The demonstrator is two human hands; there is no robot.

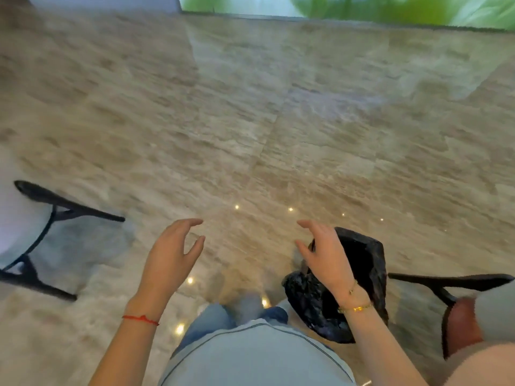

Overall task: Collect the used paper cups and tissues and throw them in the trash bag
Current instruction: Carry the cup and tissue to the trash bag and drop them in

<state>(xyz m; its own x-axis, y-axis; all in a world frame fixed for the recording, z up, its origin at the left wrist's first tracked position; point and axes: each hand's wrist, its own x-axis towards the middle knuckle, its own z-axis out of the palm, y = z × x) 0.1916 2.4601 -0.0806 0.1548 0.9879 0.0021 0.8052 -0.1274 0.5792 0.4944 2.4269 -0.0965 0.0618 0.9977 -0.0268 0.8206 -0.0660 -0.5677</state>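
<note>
Hovering over the wide floor [250, 121], both hands, left hand [170, 254] and right hand [326, 254], keep fingers loosely open, holding nothing; the trash bag [362, 274] lies under the right.

Likely a café or lobby seating area, indoors: polished beige stone floor [250, 121] mirroring small ceiling lights, black chair legs [69, 210] at the left and right edges, and a window [362, 6] onto greenery at the far edge.
</note>
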